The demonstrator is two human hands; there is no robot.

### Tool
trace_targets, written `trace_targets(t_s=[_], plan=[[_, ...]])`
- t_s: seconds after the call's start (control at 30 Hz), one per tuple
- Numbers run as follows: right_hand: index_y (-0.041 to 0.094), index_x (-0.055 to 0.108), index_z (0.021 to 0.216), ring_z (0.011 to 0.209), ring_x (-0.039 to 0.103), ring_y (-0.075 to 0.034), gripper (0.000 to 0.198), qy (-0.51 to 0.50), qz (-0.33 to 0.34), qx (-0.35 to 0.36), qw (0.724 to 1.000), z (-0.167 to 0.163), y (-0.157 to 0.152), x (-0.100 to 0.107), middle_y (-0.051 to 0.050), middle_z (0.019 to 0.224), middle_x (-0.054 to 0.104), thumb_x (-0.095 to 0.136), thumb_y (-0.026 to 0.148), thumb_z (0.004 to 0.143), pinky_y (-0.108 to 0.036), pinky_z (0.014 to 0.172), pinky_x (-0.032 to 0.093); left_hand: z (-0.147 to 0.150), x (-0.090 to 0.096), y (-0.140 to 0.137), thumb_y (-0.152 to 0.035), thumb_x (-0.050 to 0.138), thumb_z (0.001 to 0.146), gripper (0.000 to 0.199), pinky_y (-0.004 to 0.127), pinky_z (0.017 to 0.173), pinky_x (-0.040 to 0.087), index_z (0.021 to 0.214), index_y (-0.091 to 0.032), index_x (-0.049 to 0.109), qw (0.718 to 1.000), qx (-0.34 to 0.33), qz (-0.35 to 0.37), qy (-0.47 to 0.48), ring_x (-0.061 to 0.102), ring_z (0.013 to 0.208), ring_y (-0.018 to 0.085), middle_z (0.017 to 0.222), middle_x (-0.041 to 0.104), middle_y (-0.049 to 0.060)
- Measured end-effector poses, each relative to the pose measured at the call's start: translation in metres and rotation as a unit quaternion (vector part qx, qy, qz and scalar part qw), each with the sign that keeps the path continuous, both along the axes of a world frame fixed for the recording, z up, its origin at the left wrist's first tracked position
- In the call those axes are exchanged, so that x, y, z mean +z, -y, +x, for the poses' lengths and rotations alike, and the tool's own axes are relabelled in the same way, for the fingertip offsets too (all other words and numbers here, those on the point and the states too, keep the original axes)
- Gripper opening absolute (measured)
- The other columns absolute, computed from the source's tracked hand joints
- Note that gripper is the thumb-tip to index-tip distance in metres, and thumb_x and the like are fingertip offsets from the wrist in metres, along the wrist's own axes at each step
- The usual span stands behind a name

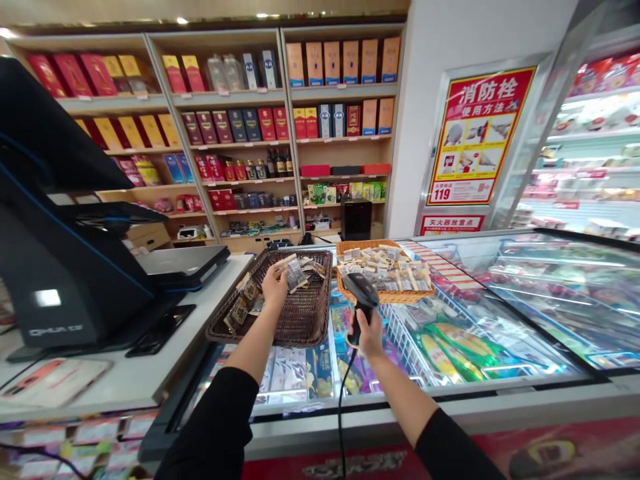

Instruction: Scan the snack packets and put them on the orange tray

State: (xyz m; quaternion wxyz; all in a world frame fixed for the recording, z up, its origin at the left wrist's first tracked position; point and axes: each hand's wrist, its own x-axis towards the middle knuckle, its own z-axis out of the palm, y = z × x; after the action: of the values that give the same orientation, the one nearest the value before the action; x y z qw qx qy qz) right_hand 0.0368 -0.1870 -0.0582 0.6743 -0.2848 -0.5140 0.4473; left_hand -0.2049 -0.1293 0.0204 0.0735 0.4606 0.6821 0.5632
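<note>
My left hand (275, 288) is closed on a small snack packet (296, 272) with a clear, printed wrapper, over the dark brown wicker basket (316, 319). More packets (241, 308) lie along that basket's left side and at its back. In my right hand (369, 335) is a black handheld barcode scanner (362, 291), gripped by its handle, with its cable hanging down in front of the freezer. Just behind the scanner stands a light tan wicker basket (406, 295), heaped with similar packets (385, 261).
Both baskets rest on a glass-topped chest freezer (475, 383) full of packaged goods. To the left, a counter (180, 357) carries a black checkout terminal (75, 267), a flat scale (193, 261) and a phone (55, 381). Shelves of boxes (257, 127) line the back wall.
</note>
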Motion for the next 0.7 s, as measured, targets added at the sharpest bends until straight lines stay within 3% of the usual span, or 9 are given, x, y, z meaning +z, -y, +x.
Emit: trace_targets(t_s=[0.1, 0.2, 0.47, 0.7], plan=[[0.021, 0.052, 0.078, 0.038, 0.048, -0.013, 0.032, 0.102, 0.024, -0.009, 0.994, 0.001, 0.001, -0.002, 0.003, 0.050, 0.053, 0.055, 0.051, 0.085, -0.026, 0.041, 0.040, 0.003, -0.007, -0.003, -0.030, 0.056, 0.082, 0.030, 0.028, 0.074, 0.052, 0.108, -0.016, 0.063, 0.988, -0.098, 0.033, 0.118, 0.069, 0.085, 0.019, 0.093, 0.073, 0.008], [0.020, 0.057, 0.080, 0.039, 0.049, -0.014, 0.028, 0.173, 0.030, -0.001, 0.985, 0.002, 0.003, 0.000, 0.003, 0.050, 0.054, 0.059, 0.048, 0.083, -0.026, 0.041, 0.039, 0.006, -0.012, -0.004, -0.032, 0.059, 0.080, 0.032, 0.028, 0.067, 0.053, 0.106, -0.015, 0.064, 0.978, -0.135, 0.025, 0.159, 0.068, 0.073, 0.018, 0.080, 0.072, 0.005], [0.021, 0.062, 0.082, 0.044, 0.051, -0.017, 0.017, 0.270, 0.050, 0.026, 0.961, -0.002, 0.009, 0.010, 0.003, 0.050, 0.054, 0.058, 0.038, 0.084, -0.025, 0.042, 0.036, 0.006, -0.012, -0.006, -0.032, 0.058, 0.079, 0.032, 0.029, 0.071, 0.053, 0.104, -0.014, 0.065, 0.976, -0.149, 0.035, 0.157, 0.067, 0.074, 0.018, 0.079, 0.072, 0.004], [0.021, 0.062, 0.081, 0.040, 0.048, -0.015, 0.016, 0.246, 0.046, 0.012, 0.968, -0.007, 0.012, 0.009, 0.004, 0.045, 0.050, 0.059, 0.037, 0.081, -0.024, 0.040, 0.034, 0.007, -0.014, -0.008, -0.032, 0.058, 0.078, 0.030, 0.029, 0.071, 0.053, 0.102, -0.015, 0.065, 0.977, -0.147, 0.032, 0.153, 0.067, 0.076, 0.018, 0.082, 0.073, 0.004]])
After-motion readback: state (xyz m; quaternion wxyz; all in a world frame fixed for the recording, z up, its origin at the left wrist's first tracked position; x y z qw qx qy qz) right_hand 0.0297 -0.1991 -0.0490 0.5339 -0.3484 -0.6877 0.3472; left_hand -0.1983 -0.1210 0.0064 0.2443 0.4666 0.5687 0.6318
